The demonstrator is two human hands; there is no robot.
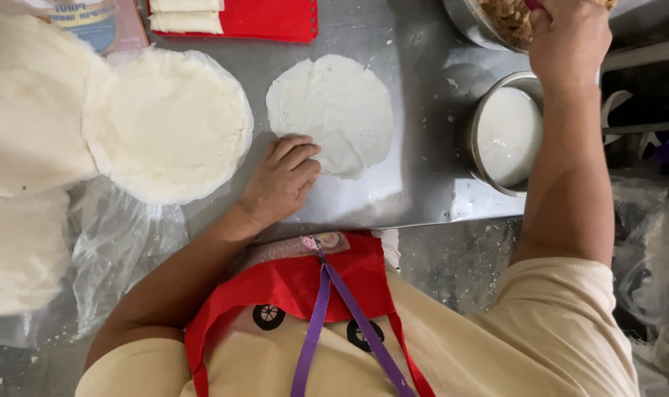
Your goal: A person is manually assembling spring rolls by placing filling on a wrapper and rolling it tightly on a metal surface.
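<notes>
Fingers of my left hand (281, 180) press flat on the thin round white wrapper (331, 114) at six o'clock, pinning it, while my right hand (570, 33) grips something in the metal filling bowl (470, 22) at two o'clock.

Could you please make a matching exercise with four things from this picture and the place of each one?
Things:
1. single wrapper
2. wrapper stack
3. bowl of white liquid
4. red tray

Places:
A. on clear plastic, at the left
B. at the top edge of the table
C. under the left hand fingertips
D. below the right hand, at the table's right edge

Pairs: 1-C, 2-A, 3-D, 4-B
</notes>
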